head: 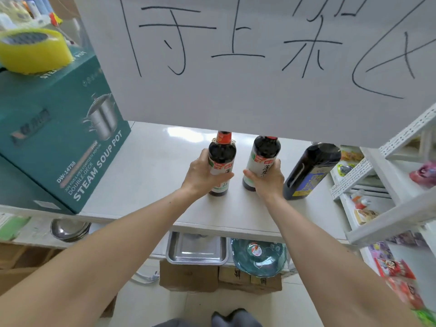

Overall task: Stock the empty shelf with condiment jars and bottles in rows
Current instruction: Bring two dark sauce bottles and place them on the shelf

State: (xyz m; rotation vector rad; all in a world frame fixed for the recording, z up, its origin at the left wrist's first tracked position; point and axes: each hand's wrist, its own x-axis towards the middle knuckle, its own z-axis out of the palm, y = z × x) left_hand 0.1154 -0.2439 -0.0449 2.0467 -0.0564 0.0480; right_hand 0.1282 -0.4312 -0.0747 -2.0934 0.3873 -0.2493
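Two dark sauce bottles with white labels stand upright on the white shelf (151, 175). My left hand (200, 173) grips the left bottle (221, 154) around its middle. My right hand (267, 177) grips the right bottle (265, 152) low on its label. Both bottle bases rest on the shelf surface, side by side and a small gap apart. Their caps are partly hidden by a hanging white sign. A larger dark bottle with a blue and yellow label (311, 171) stands to the right of my right hand, untouched.
A teal steam soup pot box (59, 142) sits at the shelf's left end with a yellow tape roll (35, 50) on top. The white paper sign (259, 62) hangs over the shelf. A steel tray (197, 250) and a blue glass bowl (258, 258) lie below. Snack racks (387, 208) stand right.
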